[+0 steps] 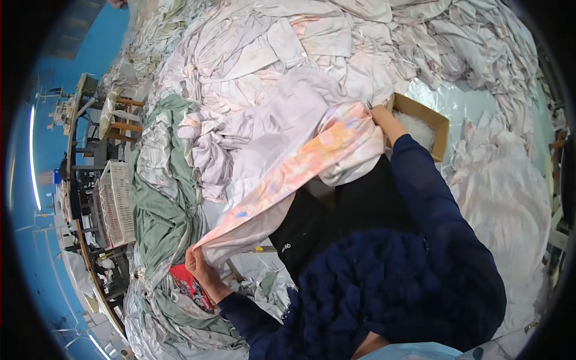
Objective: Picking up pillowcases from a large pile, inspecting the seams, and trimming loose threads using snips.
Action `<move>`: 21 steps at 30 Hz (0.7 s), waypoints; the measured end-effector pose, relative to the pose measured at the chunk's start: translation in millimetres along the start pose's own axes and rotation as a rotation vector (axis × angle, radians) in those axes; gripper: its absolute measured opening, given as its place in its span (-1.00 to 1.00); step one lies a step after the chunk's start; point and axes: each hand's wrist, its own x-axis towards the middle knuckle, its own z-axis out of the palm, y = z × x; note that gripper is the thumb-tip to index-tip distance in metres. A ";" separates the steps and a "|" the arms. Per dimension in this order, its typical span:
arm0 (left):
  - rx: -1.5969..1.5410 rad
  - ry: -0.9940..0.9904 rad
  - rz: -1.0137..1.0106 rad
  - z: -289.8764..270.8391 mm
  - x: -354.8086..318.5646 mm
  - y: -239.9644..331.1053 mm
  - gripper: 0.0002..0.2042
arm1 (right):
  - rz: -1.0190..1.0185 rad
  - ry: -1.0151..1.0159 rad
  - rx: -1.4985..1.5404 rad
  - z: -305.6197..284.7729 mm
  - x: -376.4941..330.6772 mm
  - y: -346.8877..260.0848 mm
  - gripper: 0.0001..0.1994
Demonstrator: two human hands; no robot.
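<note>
A length of floral fabric [300,161], printed in peach, orange and pink, stretches slantwise between my two hands. Its lower left corner is pinched in the fingers of my left hand [201,273]. At the upper right, my right hand [384,120] grips the opposite end, next to an open cardboard box [441,129]. The cloth's pale underside hangs over my lap. Just beyond it lies a heap of pale lilac fabric [270,120], which the held piece partly overlaps. Close to my left hand is a red patterned cloth [191,287].
Heaps of pale printed fabric [258,45] cover the far side. Green fabric [161,180] is piled at the left, beside a white plastic crate [117,201] and a wooden stool [127,117]. More pale cloth [501,192] hangs at the right.
</note>
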 end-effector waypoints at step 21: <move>0.210 0.138 -0.004 -78.0 -18.1 6.3 -0.85 | -0.666 0.069 0.251 -155.1 -224.1 -84.2 -0.89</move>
